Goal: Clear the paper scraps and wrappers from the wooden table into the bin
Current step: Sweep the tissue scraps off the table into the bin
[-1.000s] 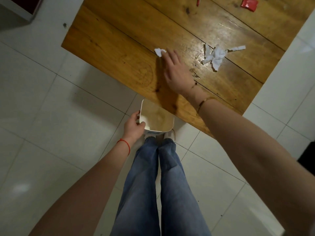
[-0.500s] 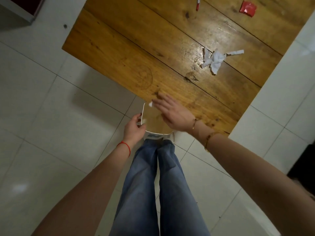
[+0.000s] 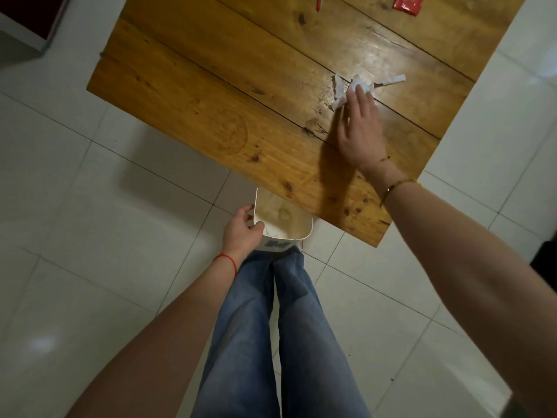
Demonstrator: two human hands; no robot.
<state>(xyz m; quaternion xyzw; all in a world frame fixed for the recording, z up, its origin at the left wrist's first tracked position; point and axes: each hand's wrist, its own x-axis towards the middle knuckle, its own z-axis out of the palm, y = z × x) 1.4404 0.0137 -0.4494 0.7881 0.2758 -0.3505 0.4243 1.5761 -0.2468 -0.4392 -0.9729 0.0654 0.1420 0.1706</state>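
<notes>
Since half a second ago, my right hand has left the bin's mouth and travelled up to about two o'clock on the wooden table. It lies palm down there, fingers stretched forward and close together, their tips resting on the crumpled white paper scraps. Whether they have pinched any paper yet I cannot tell. One loose strip pokes out toward three o'clock from under my fingertips.

At six o'clock from the table's near edge, my left hand curls round the rim of the white bin, thumb over the edge, holding it just below the tabletop. Pale scraps lie inside it. Up at twelve o'clock, well apart from my hands, a red wrapper sits on the far planks, with a small red-and-white piece off toward eleven.
</notes>
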